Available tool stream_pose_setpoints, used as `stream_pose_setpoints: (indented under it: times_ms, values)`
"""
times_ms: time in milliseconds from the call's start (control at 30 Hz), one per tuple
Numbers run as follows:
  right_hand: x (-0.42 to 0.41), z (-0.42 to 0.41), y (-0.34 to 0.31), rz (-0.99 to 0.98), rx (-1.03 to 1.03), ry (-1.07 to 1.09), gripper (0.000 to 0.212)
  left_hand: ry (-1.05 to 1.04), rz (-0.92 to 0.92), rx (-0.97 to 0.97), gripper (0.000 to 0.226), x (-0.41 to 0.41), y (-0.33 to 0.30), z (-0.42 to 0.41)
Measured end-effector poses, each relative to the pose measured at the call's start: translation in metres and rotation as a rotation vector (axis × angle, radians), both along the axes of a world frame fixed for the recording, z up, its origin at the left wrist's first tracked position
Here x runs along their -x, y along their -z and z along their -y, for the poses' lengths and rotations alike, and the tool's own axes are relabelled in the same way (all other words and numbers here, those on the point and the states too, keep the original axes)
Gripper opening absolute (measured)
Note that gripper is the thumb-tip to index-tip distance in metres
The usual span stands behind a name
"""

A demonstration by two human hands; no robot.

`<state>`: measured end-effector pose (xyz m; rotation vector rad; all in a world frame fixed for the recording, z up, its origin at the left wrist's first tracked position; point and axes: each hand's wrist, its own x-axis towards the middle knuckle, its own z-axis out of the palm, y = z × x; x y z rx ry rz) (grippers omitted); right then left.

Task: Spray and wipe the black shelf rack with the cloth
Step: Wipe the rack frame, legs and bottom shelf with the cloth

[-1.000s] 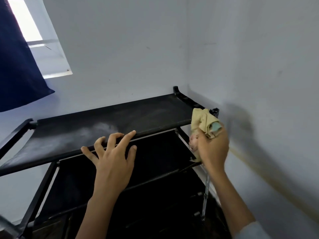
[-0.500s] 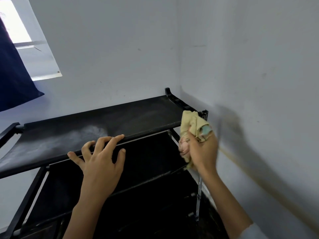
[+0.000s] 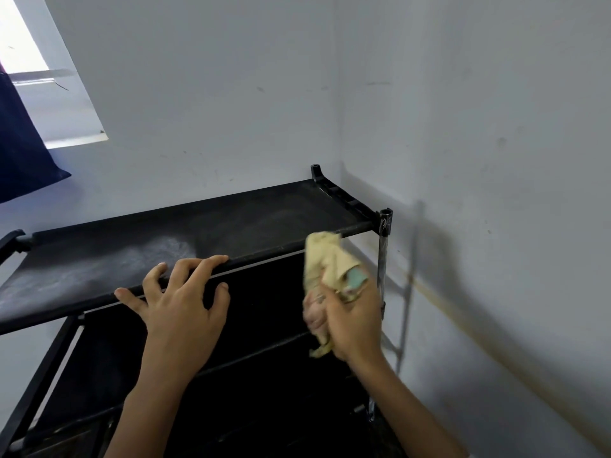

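Nearest me: my left hand (image 3: 185,302) rests on the front edge of the black shelf rack's (image 3: 231,223) top shelf, fingers (image 3: 211,262) spread and draped over the rail, holding nothing else.
Right hand: my right hand (image 3: 350,319) grips the bunched yellow cloth (image 3: 325,259), fingers curled round it; a bit of teal shows in the folds and a tail hangs below my palm.
Cloth position: at the front rail near the right end, just left of the front right post (image 3: 383,252); I cannot tell if it presses the rail or hangs just in front.
Step in hand: wiping, I judge, along the front edge at the right end, with my left hand steadying the frame.
Next move: probably a sweep onto the top shelf, where a pale dusty smear (image 3: 132,259) sits just behind my left hand; that calls for a flatter cloth and a firm brace.
Rack axis: long axis left to right, the right end angled away into the room corner; lower shelves sit dark beneath.
Beyond: pale walls (image 3: 463,127), and a window (image 3: 49,94) with a dark curtain (image 3: 23,153) at upper left.
Not seen: any spray bottle.
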<state>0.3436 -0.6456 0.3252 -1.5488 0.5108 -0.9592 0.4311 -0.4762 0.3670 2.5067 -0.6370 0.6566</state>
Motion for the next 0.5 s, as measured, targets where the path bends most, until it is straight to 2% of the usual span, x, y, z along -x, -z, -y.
stream_pose_setpoints:
  times_ms: [67,100,200,300,400,500]
  values:
    - [0.004,-0.018,0.002,-0.05,0.027,-0.161,0.039,0.001,-0.006,0.006,0.036,0.0,-0.001,0.0]
    - [0.003,-0.016,0.004,-0.055,-0.012,-0.135,0.036,0.001,-0.009,0.012,0.036,0.001,-0.001,-0.001]
    - [0.003,0.016,0.007,0.068,-0.238,0.119,0.008,0.015,-0.01,0.034,0.037,0.0,0.0,-0.002]
    - [0.004,0.033,0.003,0.116,-0.246,0.235,0.02,0.019,-0.002,0.027,0.038,0.0,0.002,-0.001]
    - [-0.005,0.021,-0.001,0.147,-0.233,0.206,0.014,0.015,-0.003,0.009,0.038,0.0,0.002,-0.001]
    - [-0.01,0.002,0.0,0.095,-0.181,0.084,0.017,0.018,-0.01,0.013,0.038,0.0,0.001,-0.001]
